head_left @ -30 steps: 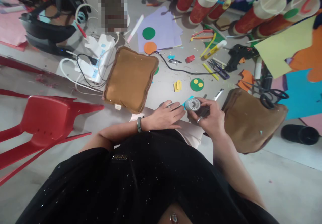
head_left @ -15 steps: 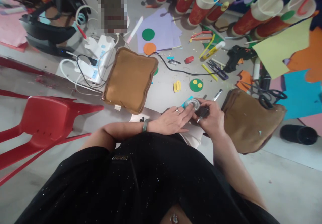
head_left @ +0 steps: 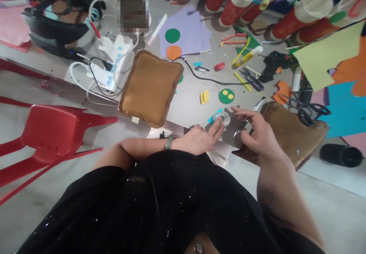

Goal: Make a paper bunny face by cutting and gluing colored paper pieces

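My left hand (head_left: 201,139) holds down a clear round piece that looks like a roll of tape (head_left: 224,117), its fingertips pressed on the middle. Under that lies a small piece of blue paper (head_left: 215,115), mostly covered. To the right, my right hand (head_left: 259,132) is lifted off the roll and grips a dark pen (head_left: 242,126) with a metal tip pointing down and left. Its index finger stretches toward the roll without touching it. Just beyond the roll are a green disc with two yellow dots (head_left: 226,96) and a folded yellow piece (head_left: 204,97).
A brown cushion (head_left: 151,88) lies left, another brown cushion (head_left: 297,132) right with scissors (head_left: 310,113) on it. Behind stand red cups (head_left: 234,8), a glue gun (head_left: 274,65) with its cord, and a white power strip (head_left: 114,65). A red chair (head_left: 54,126) is at left.
My right hand has moved right, away from the round piece, keeping the pen. My left hand stays on the piece. The whole view has shifted slightly.
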`<control>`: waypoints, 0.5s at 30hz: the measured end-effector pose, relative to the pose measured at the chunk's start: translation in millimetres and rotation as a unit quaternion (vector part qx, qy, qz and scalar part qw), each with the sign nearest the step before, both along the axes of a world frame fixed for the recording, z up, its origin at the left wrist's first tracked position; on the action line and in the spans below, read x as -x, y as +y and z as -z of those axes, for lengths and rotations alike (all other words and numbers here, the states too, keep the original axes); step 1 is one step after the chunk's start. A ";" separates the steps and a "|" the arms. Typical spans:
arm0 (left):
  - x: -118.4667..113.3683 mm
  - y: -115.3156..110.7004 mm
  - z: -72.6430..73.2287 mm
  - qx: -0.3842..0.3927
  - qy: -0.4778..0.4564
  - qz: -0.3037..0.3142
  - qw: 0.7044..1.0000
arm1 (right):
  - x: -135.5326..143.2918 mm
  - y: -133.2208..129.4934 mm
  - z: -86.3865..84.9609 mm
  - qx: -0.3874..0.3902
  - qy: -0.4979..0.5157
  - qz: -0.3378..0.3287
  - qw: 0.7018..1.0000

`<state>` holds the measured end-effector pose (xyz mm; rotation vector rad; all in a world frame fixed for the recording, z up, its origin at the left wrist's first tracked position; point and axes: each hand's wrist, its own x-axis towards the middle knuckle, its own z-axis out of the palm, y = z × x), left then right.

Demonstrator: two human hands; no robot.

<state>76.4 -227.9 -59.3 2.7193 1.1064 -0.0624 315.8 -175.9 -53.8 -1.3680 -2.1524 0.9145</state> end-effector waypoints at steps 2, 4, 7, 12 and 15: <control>-0.8 -0.5 -0.1 -0.006 0.001 -0.002 1.000 | -1.8 6.1 -11.4 0.000 0.001 -0.013 1.000; -1.2 -0.6 0.0 -0.006 -0.001 -0.002 1.000 | 2.3 12.1 -21.1 0.006 0.015 -0.035 0.999; -1.6 -0.5 -0.1 -0.002 -0.009 -0.009 1.000 | 17.8 21.3 -30.8 -0.032 0.062 -0.009 0.998; -3.0 -0.4 -4.3 -0.004 0.004 -0.006 1.000 | 38.7 42.4 -26.8 -0.097 0.030 -0.058 0.993; -2.9 0.5 -8.2 -0.003 0.018 -0.003 1.000 | 40.0 59.8 -13.6 -0.110 0.030 -0.093 0.989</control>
